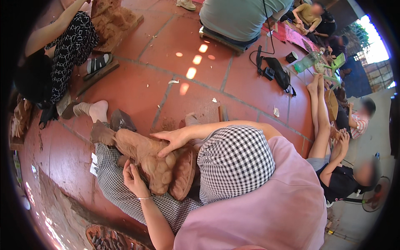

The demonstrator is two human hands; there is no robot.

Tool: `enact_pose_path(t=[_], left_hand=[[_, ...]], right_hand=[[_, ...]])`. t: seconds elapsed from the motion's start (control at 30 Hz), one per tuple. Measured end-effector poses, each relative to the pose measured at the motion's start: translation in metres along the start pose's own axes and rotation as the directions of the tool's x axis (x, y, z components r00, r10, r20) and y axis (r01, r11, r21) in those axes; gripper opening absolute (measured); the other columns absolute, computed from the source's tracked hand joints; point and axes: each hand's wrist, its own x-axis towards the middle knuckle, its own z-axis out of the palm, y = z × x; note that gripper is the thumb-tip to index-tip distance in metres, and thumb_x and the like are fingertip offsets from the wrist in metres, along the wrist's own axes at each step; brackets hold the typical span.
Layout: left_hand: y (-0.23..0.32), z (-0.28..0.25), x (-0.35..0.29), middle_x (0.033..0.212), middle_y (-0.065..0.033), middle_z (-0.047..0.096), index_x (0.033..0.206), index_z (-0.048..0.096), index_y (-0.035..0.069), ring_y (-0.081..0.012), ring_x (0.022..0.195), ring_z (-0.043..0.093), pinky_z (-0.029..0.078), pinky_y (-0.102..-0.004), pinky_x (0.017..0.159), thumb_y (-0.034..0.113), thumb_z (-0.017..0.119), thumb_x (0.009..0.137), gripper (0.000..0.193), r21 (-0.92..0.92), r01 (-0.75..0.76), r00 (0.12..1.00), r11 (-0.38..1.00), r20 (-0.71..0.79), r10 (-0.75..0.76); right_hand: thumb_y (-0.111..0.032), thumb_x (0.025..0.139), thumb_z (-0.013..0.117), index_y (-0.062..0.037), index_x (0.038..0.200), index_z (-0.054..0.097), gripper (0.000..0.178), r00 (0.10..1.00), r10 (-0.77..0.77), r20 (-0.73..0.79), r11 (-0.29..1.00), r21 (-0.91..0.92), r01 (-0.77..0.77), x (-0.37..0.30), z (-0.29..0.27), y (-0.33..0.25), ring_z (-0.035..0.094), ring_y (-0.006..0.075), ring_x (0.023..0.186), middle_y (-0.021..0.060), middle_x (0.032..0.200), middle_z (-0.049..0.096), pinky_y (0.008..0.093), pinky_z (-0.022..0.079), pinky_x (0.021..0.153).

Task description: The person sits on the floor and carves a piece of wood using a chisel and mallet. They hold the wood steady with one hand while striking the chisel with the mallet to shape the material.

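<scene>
A reddish-brown sculpted piece [143, 150] with rounded lobes at its near end lies across my lap. Whether it is wood or clay I cannot tell. My right hand [173, 139] rests on its top, fingers stretched and thumb spread. Beside the piece's left side, my left hand [134, 181] is raised with its fingers bent together. Anything between those fingertips is too small to make out. A second brown piece with a ridged, scalloped surface [183, 175] leans beside the first, close to my checkered knee [235, 162].
A round container of dark, slender pieces [109, 237] sits at lower left. Another person works by a large brown carving [110, 25] at upper left. A black bag [277, 73] with a cord lies on the red tiles, near a green plastic stool [335, 64]. People sit along the right.
</scene>
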Motion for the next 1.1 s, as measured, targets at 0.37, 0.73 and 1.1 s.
enact_pose_path(t=[0.37,0.73,1.1], left_hand=[[0.010,-0.001,0.002,0.120,-0.0113,0.064,0.108,0.068,-0.005,-0.0132,0.103,0.059,0.045,-0.0271,0.093,0.016,0.059,0.096,0.026,-0.011,0.040,0.991,0.999,-0.130,-0.041],[-0.007,0.021,-0.007,0.137,-0.0117,0.047,0.101,0.067,-0.001,-0.0235,0.117,0.048,0.037,-0.0334,0.103,0.024,0.053,0.100,0.029,0.146,-0.215,0.922,0.966,-0.295,0.250],[-0.009,0.020,-0.004,0.120,-0.0106,0.060,0.101,0.070,0.002,-0.0210,0.125,0.046,0.033,-0.0329,0.106,0.030,0.044,0.104,0.039,0.133,-0.219,0.888,0.967,-0.383,0.254]], right_hand=[[-0.042,0.093,0.061,-0.0020,0.147,0.035,0.072,0.995,0.102,-0.011,0.970,0.222,-0.098,0.003,-0.005,0.014,0.044,0.0223,0.130,0.0140,0.143,0.046,0.0341,0.037,0.107],[-0.032,0.099,0.051,0.0011,0.149,0.029,0.064,0.997,0.020,-0.069,0.757,0.653,0.030,-0.002,-0.012,0.026,0.042,0.0257,0.134,0.0161,0.148,0.041,0.0391,0.037,0.109],[-0.032,0.100,0.047,0.0039,0.149,0.027,0.064,0.997,-0.007,-0.076,0.797,0.602,0.052,0.000,-0.016,0.021,0.041,0.0272,0.136,0.0187,0.149,0.039,0.0399,0.037,0.110]])
